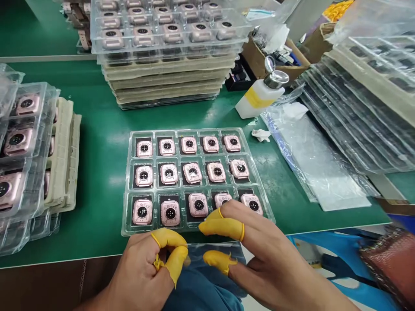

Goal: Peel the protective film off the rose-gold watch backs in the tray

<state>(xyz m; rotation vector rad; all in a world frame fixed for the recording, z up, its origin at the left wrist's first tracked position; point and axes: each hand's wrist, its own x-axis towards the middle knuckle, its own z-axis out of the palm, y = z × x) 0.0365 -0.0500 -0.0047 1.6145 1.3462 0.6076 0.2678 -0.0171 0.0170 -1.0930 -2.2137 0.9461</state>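
A clear plastic tray (127, 190) lies on the green table and holds several pink watch cases, back side up, in three rows. My left hand (145, 272) is at the tray's near edge, its yellow-capped thumb and fingers curled together; whether anything is pinched in them is hidden. My right hand (259, 250) hovers over the tray's near right corner with yellow-capped fingers apart, the fingertips close to a watch case (222, 199) in the front row. A thin clear film (210, 249) lies below the fingers, over blue cloth.
A tall stack of filled trays (168, 47) stands at the back. More filled trays (22, 142) are stacked at the left. A white bottle with a metal cap (259, 97) lies on its side at the right, next to clear bags (311, 155) and empty trays (363, 112).
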